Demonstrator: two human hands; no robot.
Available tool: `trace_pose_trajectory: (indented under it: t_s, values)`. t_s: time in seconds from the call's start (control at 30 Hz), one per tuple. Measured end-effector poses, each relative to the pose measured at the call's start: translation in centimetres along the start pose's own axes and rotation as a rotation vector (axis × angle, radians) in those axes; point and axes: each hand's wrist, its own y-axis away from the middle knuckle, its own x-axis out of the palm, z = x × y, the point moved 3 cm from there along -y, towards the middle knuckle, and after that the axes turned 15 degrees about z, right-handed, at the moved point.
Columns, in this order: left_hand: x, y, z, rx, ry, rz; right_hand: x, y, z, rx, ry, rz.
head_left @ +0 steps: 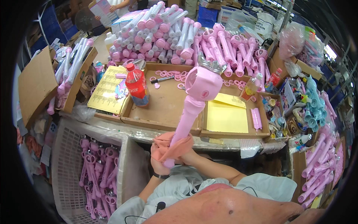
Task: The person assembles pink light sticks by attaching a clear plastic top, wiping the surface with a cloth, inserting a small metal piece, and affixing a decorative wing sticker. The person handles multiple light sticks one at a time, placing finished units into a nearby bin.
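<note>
A pink toy wand (pixel 189 115) stands tilted up in front of me, with a round open head and a silver crown-like top. Around the lower part of its handle is wrapped a salmon-coloured cloth (pixel 162 143). My left hand (pixel 159 166) is closed on the cloth and the handle from the left, near the wand's bottom end. From the right, my right hand (pixel 188 155) grips the handle through the same cloth. The cloth covers most of the fingers of both hands.
Behind the shallow cardboard tray (pixel 164 125) rise piles of pink-and-white wands (pixel 158 33) and pink wands (pixel 223 46). A red-labelled bottle (pixel 137 87) and yellow paper (pixel 227 117) are in it. A white basket (pixel 67 160) of crowned wands stands left; a box of pink parts (pixel 317 171) is right.
</note>
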Motion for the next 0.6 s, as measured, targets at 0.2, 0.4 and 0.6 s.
trace_pose_trajectory:
  t_s: [0.2,0.4,0.6]
  values:
    - [0.5,-3.0,-6.1,0.324,-0.634,-0.039,0.3,0.1,1.7,0.261,0.467,0.250]
    - [0.2,-4.9,-9.5,0.421,-0.130,-0.120,3.1,1.5,2.9,-0.308,1.626,0.269]
    - [-0.7,-4.9,-11.5,0.491,0.320,0.286,2.0,4.2,3.3,0.945,0.431,0.506]
